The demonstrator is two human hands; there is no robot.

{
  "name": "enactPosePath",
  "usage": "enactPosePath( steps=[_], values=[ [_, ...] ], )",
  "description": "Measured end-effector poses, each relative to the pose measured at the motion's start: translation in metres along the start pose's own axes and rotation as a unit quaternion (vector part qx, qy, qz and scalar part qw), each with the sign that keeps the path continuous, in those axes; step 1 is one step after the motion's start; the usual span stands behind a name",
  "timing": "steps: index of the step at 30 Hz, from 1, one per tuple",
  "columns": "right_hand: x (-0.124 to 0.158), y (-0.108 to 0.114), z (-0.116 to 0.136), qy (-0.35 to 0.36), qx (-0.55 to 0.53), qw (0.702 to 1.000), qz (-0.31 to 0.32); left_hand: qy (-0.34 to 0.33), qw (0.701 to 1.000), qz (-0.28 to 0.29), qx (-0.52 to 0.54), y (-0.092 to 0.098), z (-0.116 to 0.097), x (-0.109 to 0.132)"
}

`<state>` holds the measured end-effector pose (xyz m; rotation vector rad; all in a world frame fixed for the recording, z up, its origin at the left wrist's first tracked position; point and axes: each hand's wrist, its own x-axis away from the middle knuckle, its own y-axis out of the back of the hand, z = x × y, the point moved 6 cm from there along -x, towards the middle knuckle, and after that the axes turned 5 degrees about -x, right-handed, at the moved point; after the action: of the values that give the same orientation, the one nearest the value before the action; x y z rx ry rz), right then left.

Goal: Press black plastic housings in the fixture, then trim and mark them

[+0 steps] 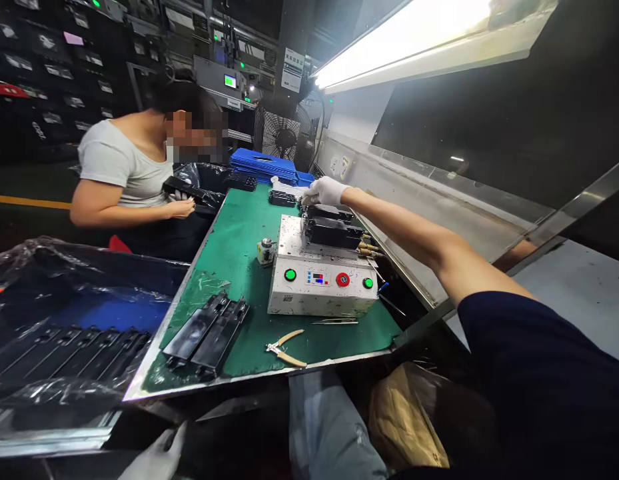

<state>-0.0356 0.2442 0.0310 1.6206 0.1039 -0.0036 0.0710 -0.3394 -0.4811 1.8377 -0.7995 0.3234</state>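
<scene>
My right hand (325, 191), in a white glove, reaches past the far side of a white control box (322, 297). Its fingers are curled down beside black plastic housings; what they grip, if anything, I cannot make out. A black housing (332, 232) sits on top of the box, with brass-coloured fittings at its right end. Low in the picture, my gloved left hand (156, 459) hangs below the table's near edge, thumb and fingers apart, holding nothing I can see. Two black housings (209, 337) lie side by side at the green table's near left corner.
Cream-handled nippers (288, 348) and tweezers (335, 323) lie before the box. A small metal-topped container (266, 252) stands left of it. A plastic-lined blue bin (104, 313) holds several black housings. Across the table's left edge, a co-worker (124, 167) handles a black part.
</scene>
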Motion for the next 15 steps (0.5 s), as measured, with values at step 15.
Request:
enactPosePath(
  steps=[15],
  values=[
    [-0.073, -0.021, 0.055, -0.191, 0.000, 0.980, 0.063, 0.013, 1.000, -0.012, 0.022, -0.019, 0.034, -0.020]
  ],
)
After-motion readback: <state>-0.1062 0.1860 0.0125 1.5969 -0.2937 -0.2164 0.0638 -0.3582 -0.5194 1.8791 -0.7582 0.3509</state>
